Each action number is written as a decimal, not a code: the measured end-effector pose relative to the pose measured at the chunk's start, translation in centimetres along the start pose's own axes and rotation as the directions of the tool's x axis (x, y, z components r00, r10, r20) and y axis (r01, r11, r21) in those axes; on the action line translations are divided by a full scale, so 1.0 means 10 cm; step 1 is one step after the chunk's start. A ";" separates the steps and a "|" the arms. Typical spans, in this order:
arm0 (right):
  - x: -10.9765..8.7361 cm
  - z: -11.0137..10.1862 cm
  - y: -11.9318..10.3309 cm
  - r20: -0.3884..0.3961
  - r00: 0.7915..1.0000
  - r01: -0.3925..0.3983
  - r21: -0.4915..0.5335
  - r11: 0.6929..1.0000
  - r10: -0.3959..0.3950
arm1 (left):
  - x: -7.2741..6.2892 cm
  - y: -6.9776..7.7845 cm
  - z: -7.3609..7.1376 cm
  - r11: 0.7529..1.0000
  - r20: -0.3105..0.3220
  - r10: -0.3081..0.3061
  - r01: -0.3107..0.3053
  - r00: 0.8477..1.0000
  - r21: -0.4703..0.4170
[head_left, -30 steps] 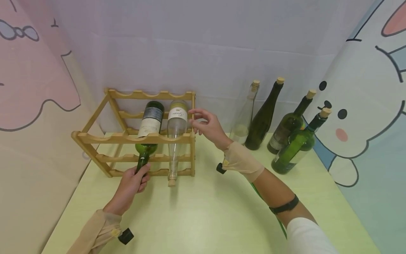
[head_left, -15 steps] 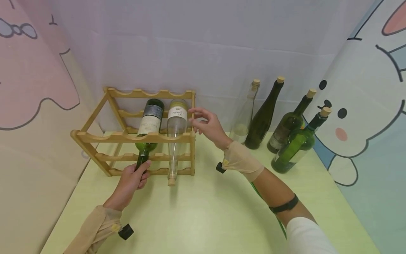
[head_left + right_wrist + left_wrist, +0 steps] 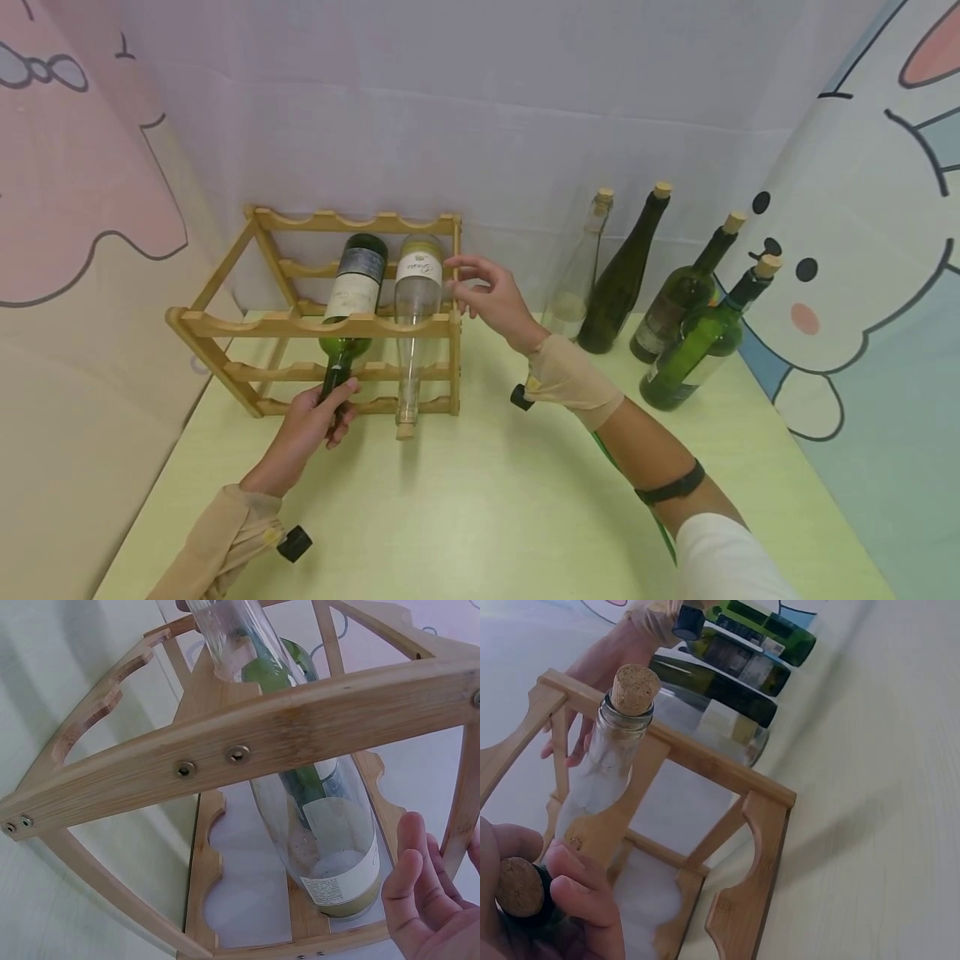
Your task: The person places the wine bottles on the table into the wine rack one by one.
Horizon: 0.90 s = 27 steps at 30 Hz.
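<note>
Head view: the left hand (image 3: 311, 427) grips, by the neck, a racked green bottle (image 3: 354, 292), a clear bottle (image 3: 418, 298) racked to its right; beside the wooden rack (image 3: 258, 326), the loosely bent right hand (image 3: 498, 307) holds nothing, four unracked bottles (image 3: 678, 302) to its right apparently remaining.

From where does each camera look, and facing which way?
Head: worn there, facing forward and down at the wooden rack; left hand and right hand show.
Left wrist: worn there, facing past the green bottle toward standing bottles; both hands show.
Right wrist: worn there, facing the rack's end; right hand shows.
Both wrist views share the racked clear bottle.
</note>
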State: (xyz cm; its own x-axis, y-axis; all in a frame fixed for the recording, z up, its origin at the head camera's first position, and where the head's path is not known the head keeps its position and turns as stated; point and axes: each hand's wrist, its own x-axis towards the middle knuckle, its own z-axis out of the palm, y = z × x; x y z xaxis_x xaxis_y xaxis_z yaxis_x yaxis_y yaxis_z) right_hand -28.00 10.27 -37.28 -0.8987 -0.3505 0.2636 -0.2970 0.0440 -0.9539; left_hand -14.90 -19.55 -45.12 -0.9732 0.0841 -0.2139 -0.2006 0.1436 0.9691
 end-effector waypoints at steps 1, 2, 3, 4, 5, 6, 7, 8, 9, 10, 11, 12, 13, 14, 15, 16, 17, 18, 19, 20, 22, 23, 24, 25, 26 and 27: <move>0.00 0.00 0.00 0.000 1.000 0.000 0.000 1.000 0.000 | 0.00 0.00 0.00 1.000 -0.001 0.000 0.000 1.000 0.010; 0.00 0.00 0.00 0.001 1.000 0.001 0.000 1.000 -0.001 | 0.00 0.00 -0.01 1.000 -0.002 -0.001 0.001 1.000 0.018; 0.00 0.00 0.00 0.001 1.000 0.001 0.001 1.000 -0.001 | 0.01 0.00 -0.01 1.000 -0.002 -0.003 0.003 1.000 0.025; 0.00 0.00 0.00 0.002 1.000 0.002 0.002 1.000 -0.002 | 0.01 0.00 -0.02 0.999 0.004 -0.002 0.002 1.000 0.036; 0.00 0.00 0.00 0.004 1.000 0.003 0.003 1.000 -0.003 | 0.01 0.00 -0.03 0.999 0.009 0.000 0.000 1.000 0.044; 0.00 0.00 0.01 0.006 1.000 0.004 0.005 1.000 -0.004 | 0.01 0.01 -0.03 0.999 0.015 0.003 -0.004 1.000 0.051; 0.01 -0.01 0.01 0.011 1.000 0.006 0.007 1.000 -0.007 | 0.01 0.01 -0.04 0.998 0.022 0.007 -0.008 1.000 0.057; 0.00 -0.01 0.01 0.018 1.000 0.009 0.009 1.000 -0.009 | 0.01 0.01 -0.06 0.998 0.033 0.012 -0.014 0.999 0.062; 0.00 -0.02 0.02 0.026 1.000 0.010 0.012 1.000 -0.010 | 0.01 0.01 -0.07 0.998 0.045 0.017 -0.020 0.999 0.067; 0.00 -0.03 0.02 0.034 0.999 0.008 0.016 1.000 -0.009 | 0.01 0.01 -0.08 0.997 0.062 0.023 -0.027 0.998 0.072; 0.00 -0.04 0.03 0.040 0.999 0.006 0.014 1.000 -0.007 | 0.01 0.01 -0.10 0.997 0.076 0.021 -0.026 0.997 0.069; -0.01 -0.05 0.03 0.046 0.999 0.005 0.011 1.000 -0.005 | 0.01 0.01 -0.12 0.997 0.093 0.023 -0.030 0.995 0.072; -0.02 -0.06 0.03 0.050 0.999 0.004 0.008 1.000 -0.004 | 0.01 0.01 -0.14 0.997 0.106 0.024 -0.032 0.994 0.077; -0.03 -0.07 0.03 0.054 0.999 0.004 0.002 1.000 -0.004 | 0.01 0.00 -0.16 0.995 0.118 0.032 -0.043 0.992 0.087; -0.04 -0.08 0.03 0.056 0.998 0.003 -0.005 1.000 -0.003 | 0.01 -0.01 -0.18 0.993 0.122 0.042 -0.055 0.992 0.101; -0.06 -0.09 0.03 0.056 0.998 0.003 -0.011 1.000 -0.003 | 0.02 -0.02 -0.21 0.990 0.126 0.053 -0.069 0.991 0.122; -0.07 -0.10 0.03 0.055 0.999 0.004 -0.020 1.000 -0.003 | 0.02 -0.04 -0.23 0.986 0.122 0.063 -0.081 0.991 0.149; -0.10 -0.11 0.03 0.051 0.999 0.004 -0.026 1.000 -0.003 | 0.02 -0.05 -0.25 0.978 0.116 0.079 -0.099 0.990 0.182; -0.12 -0.12 0.05 0.044 0.999 0.004 -0.037 0.999 -0.002 | 0.02 -0.06 -0.27 0.970 0.106 0.093 -0.114 0.990 0.215; -0.15 -0.14 0.06 0.036 0.999 0.003 -0.052 0.999 -0.001 | 0.01 -0.08 -0.29 0.961 0.094 0.108 -0.129 0.990 0.246; -0.22 -0.18 0.08 0.016 1.000 -0.004 -0.080 0.997 0.005 | -0.01 -0.10 -0.33 0.945 0.074 0.127 -0.143 0.989 0.295; -0.27 -0.20 0.09 0.007 1.000 -0.008 -0.095 0.995 0.009 | -0.02 -0.10 -0.35 0.936 0.061 0.135 -0.148 0.989 0.319; -0.31 -0.22 0.11 0.000 1.000 -0.010 -0.109 0.994 0.010 | -0.03 -0.10 -0.36 0.927 0.047 0.154 -0.160 0.987 0.340; -0.36 -0.25 0.13 -0.004 1.000 -0.011 -0.125 0.992 0.011 | -0.05 -0.11 -0.37 0.918 0.029 0.171 -0.170 0.985 0.358; -0.42 -0.28 0.14 -0.004 1.000 -0.014 -0.137 0.990 0.014 | -0.06 -0.10 -0.39 0.911 0.007 0.193 -0.182 0.981 0.371; -0.48 -0.31 0.16 -0.003 1.000 -0.017 -0.152 0.988 0.017 | -0.07 -0.10 -0.40 0.902 -0.017 0.218 -0.195 0.976 0.385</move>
State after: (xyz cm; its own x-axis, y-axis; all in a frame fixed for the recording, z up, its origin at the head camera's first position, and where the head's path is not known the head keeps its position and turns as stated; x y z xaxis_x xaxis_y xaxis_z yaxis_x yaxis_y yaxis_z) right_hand -25.15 14.89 -39.59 -0.9046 -0.3467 0.2481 -0.3273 0.1919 -0.9252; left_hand -14.44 -23.68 -45.45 -0.9953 0.0966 0.0048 0.0521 0.4929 0.8685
